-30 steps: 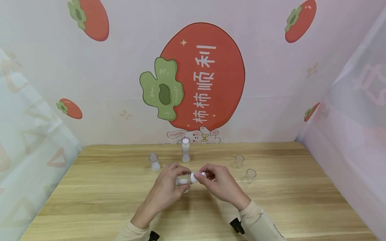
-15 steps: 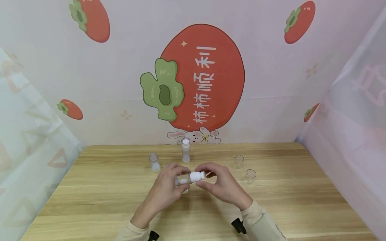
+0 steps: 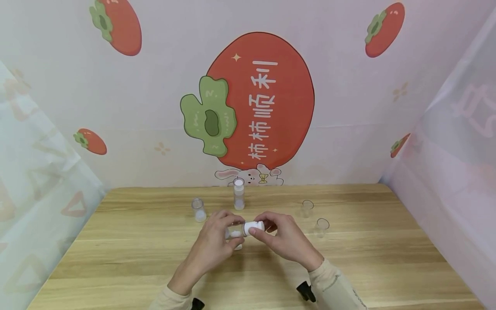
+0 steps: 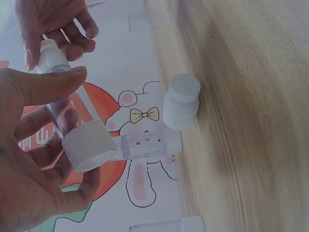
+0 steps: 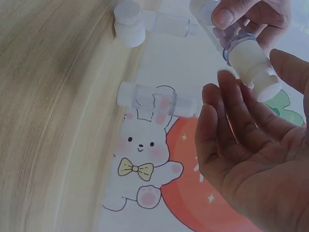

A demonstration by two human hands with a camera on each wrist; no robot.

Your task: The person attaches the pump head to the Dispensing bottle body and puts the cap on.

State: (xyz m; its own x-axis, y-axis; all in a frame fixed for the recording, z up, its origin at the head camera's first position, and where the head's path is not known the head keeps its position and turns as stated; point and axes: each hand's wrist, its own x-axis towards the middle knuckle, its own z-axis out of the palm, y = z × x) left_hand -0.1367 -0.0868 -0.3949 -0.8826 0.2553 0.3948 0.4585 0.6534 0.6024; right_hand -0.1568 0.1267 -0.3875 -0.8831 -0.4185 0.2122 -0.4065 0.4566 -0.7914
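Note:
My left hand [image 3: 215,234] grips a clear bottle [image 4: 79,108] with a white base, held sideways above the table. Its white top [image 3: 253,227] points right and ends in a narrower, button-like tip. Around that top are the fingers of my right hand [image 3: 284,234], with the thumb laid on its near side. Behind my left fingers a small white stepped piece [image 4: 181,101], like another such top, stands on the table. Only its edge shows in the head view.
Farther back, a clear bottle with a white top [image 3: 239,196] stands upright. A topless clear bottle [image 3: 199,210] is to its left. Two clear covers [image 3: 307,209] [image 3: 321,228] stand at the right on the wooden table [image 3: 387,258]. A printed cloth [image 3: 155,86] hangs behind.
Half a second ago my right fingers were spread off the white top's front; now the thumb lies over it again. My left hand holds the bottle in the same place.

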